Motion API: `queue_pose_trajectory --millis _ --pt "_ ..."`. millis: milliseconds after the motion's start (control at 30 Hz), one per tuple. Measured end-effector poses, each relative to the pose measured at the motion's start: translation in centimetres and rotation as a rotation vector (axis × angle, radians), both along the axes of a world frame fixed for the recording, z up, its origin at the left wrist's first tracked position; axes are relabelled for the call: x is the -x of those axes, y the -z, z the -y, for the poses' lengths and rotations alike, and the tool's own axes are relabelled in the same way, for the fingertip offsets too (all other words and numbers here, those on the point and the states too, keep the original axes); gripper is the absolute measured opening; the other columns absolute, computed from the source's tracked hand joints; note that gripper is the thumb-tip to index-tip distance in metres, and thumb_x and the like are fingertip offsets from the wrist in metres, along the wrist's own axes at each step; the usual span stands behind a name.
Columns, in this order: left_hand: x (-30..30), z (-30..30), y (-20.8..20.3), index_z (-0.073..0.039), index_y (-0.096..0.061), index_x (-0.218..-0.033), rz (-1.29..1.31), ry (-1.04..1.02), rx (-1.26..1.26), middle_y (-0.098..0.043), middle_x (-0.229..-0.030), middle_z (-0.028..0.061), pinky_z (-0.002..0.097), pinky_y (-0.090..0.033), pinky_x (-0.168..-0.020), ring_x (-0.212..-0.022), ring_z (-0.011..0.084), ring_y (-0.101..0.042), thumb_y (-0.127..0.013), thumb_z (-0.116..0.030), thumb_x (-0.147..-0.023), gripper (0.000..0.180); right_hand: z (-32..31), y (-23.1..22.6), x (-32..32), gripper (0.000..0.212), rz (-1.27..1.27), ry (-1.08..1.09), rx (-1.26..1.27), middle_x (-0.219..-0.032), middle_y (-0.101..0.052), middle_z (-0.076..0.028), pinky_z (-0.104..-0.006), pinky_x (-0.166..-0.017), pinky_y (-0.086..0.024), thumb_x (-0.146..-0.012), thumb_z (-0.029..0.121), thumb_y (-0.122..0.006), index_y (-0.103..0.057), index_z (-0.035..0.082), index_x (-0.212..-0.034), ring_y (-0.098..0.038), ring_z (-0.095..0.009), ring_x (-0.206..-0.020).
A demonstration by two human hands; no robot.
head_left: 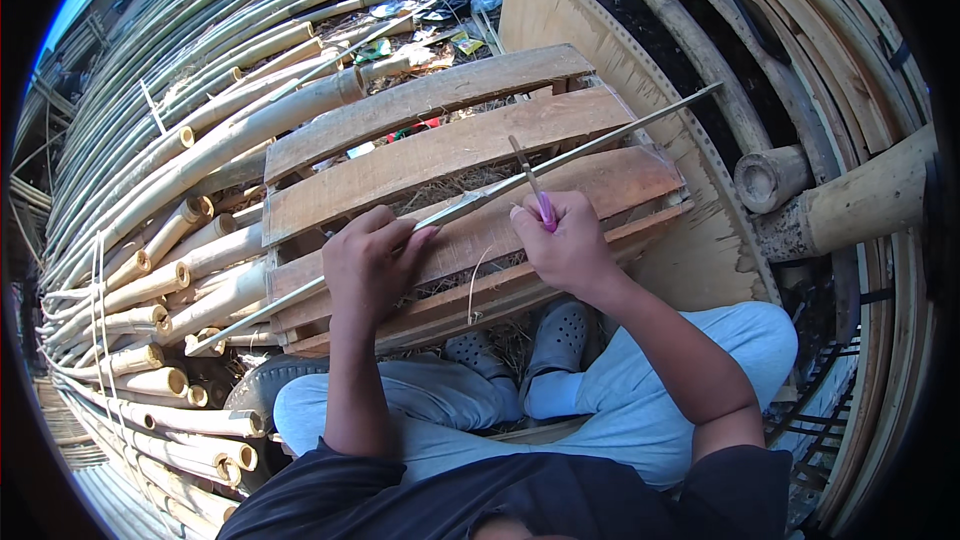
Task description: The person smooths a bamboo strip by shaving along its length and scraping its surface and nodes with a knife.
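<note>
A long thin bamboo strip (600,144) runs slantwise over a slatted wooden pallet (450,155), its far end past the pallet's right corner. My left hand (368,250) is closed around the strip near its middle, thumb toward the right. In my right hand (565,240) is a knife (530,168) with a purple handle, its narrow blade pointing up and away, crossing the strip. Between my hands the strip shows a pale, whittled-looking patch. A thin curled shaving (476,285) hangs at the pallet's near side.
Stacked bamboo poles (210,275) fill the left side. A plywood sheet (690,180) leans at the pallet's right, beside a thick bamboo post (860,205) and bent wooden strips. Litter (440,15) lies beyond the pallet. My clog-shod feet (560,340) rest just before it.
</note>
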State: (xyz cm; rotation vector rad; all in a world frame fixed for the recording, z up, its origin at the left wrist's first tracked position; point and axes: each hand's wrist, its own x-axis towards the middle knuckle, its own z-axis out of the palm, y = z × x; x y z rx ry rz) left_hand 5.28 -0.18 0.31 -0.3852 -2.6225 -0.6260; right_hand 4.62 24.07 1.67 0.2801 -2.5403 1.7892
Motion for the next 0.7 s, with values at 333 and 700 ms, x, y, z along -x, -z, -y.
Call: queue_pose_trajectory --millis 333,700 --pt "-0.1 0.7 -0.4 -0.012 -0.076 -0.083 0.036 0.038 -0.017 -0.061 -0.071 0.0043 0.0393 -0.048 -0.058 -0.066 0.0258 -0.063 -0.079 -0.036 -0.087 0.024 -4.5 -9.0 1.4 0.038 0.715 -0.177 -0.104 -0.059 -0.045 0.005 -0.0236 -0.046 -0.036 -0.110 0.031 -0.052 -0.058 0.009 -0.080 -0.041 -0.005 -0.050" --pt "-0.3 1.2 -1.2 -0.010 -0.074 -0.083 0.032 0.132 -0.018 -0.059 -0.073 0.0071 0.0410 -0.049 -0.060 -0.068 0.0290 -0.063 -0.080 -0.030 -0.084 0.021 -7.1 -7.2 3.6 0.052 0.162 0.146 0.178 -0.123 -0.068 -0.022 -0.0345 -0.093 -0.061 -0.113 0.034 -0.044 -0.046 -0.002 -0.151 -0.072 -0.023 -0.108"
